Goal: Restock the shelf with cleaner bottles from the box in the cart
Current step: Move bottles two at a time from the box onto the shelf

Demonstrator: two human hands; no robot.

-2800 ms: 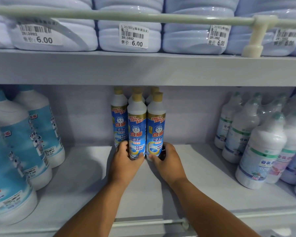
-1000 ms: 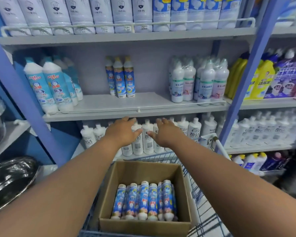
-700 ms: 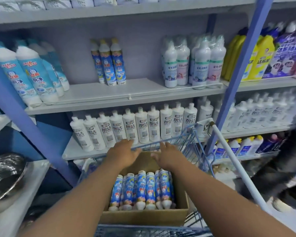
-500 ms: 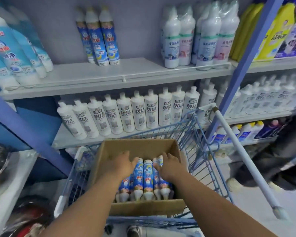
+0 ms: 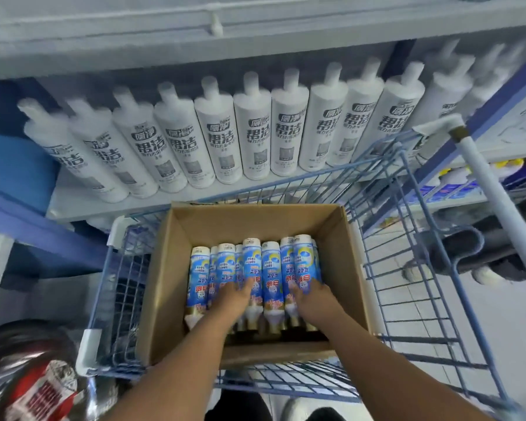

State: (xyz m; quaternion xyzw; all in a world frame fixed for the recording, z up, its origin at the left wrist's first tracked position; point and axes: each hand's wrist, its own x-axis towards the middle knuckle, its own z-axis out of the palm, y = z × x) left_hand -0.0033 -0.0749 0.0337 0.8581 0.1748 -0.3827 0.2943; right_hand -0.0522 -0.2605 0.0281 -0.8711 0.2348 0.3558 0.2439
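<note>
A cardboard box (image 5: 167, 287) sits in the blue wire cart (image 5: 407, 268). Several blue-labelled cleaner bottles (image 5: 271, 271) lie side by side in it, with their gold caps pointing toward me. Both hands are down in the box. My left hand (image 5: 234, 299) lies over the middle-left bottles, fingers curled down between them. My right hand (image 5: 312, 297) grips the bottles at the right end of the row. The far half of the box holds nothing.
A row of white cleaner bottles (image 5: 255, 135) fills the lower shelf (image 5: 73, 205) just beyond the cart. The cart's white handle bar (image 5: 492, 189) runs down the right side. A red-and-white package (image 5: 40, 393) is at lower left. A blue shelf upright (image 5: 28, 220) stands left.
My view dropped from the shelf's blue bottles to the cart. Both hands left the shelf, came down into the box and closed onto the bottles there.
</note>
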